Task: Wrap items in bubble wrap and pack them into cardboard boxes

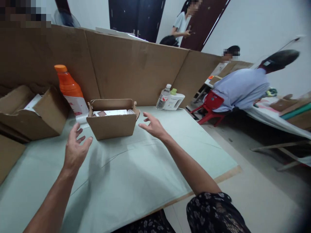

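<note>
A small open cardboard box (112,124) stands on the pale green table (136,174), with white packets inside it. My left hand (75,149) hovers just left of the box, fingers spread and empty. On the other side, my right hand (153,127) reaches toward the box's right end, also spread and holding nothing. Neither hand touches the box.
An orange bottle (70,90) stands behind the box. A larger open carton (31,111) sits at far left. A clear water bottle (163,97) and white jug (174,101) stand by the cardboard partition (136,64). A person sits on a red chair (211,105) at right.
</note>
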A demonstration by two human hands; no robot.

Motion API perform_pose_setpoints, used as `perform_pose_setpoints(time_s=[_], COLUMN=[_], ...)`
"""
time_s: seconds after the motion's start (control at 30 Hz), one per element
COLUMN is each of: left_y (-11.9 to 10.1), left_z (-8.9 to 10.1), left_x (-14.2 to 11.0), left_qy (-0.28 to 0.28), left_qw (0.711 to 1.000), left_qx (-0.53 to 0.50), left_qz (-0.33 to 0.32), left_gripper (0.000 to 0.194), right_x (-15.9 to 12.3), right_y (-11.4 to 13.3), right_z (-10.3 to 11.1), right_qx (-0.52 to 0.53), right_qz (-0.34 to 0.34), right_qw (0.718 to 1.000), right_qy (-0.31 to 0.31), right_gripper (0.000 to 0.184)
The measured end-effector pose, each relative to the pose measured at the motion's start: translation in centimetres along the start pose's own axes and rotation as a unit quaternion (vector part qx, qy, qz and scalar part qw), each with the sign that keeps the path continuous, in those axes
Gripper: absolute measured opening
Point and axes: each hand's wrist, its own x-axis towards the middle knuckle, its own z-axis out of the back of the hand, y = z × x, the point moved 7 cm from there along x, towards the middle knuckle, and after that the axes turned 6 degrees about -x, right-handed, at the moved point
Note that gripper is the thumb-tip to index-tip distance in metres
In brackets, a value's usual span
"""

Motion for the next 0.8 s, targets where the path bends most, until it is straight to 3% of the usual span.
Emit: perform_pose_setpoints(time_s=[0.07,0.17,0.3,0.43,0.53,0.6,0.8], left_y=[0.4,0.4,-0.8,-1.9,-2.1,-2.1,-1.1], left_z=[-2.2,-5.2,-8.0,-9.3,-7.2,-4.3,7.4], left_x=[2.1,2.6,-1.4,-6.3,-9.0,-10.6,-15.4], left_qy=[0.024,0.026,0.034,0.075,0.065,0.033,-0.193], left_qw=[0.999,0.996,0.994,0.990,0.992,0.995,0.977], left_qx=[-0.042,-0.085,-0.104,-0.112,-0.087,-0.062,0.026], left_qz=[0.013,0.025,0.021,0.046,0.062,0.068,0.089], left_gripper=[0.078,0.063,0.064,0.070,0.070,0.069,0.070], right_x=[0.8,1.5,-0.6,-4.5,-5.7,-5.6,-3.4], right_y=[-0.1,0.3,-2.2,-4.0,-2.5,-0.2,10.5], right_z=[-3.1,-5.6,-3.8,-1.0,-1.0,-2.7,-13.3], right_qx=[0.041,0.089,0.111,0.120,0.123,0.141,0.218], right_qz=[-0.009,-0.003,-0.052,-0.083,-0.066,-0.034,0.096], right_qw=[0.998,0.993,0.992,0.989,0.990,0.989,0.960], right_qy=[0.050,0.074,0.001,-0.030,-0.025,0.001,0.146], right_gripper=[0.069,0.055,0.035,0.038,0.040,0.039,0.043])
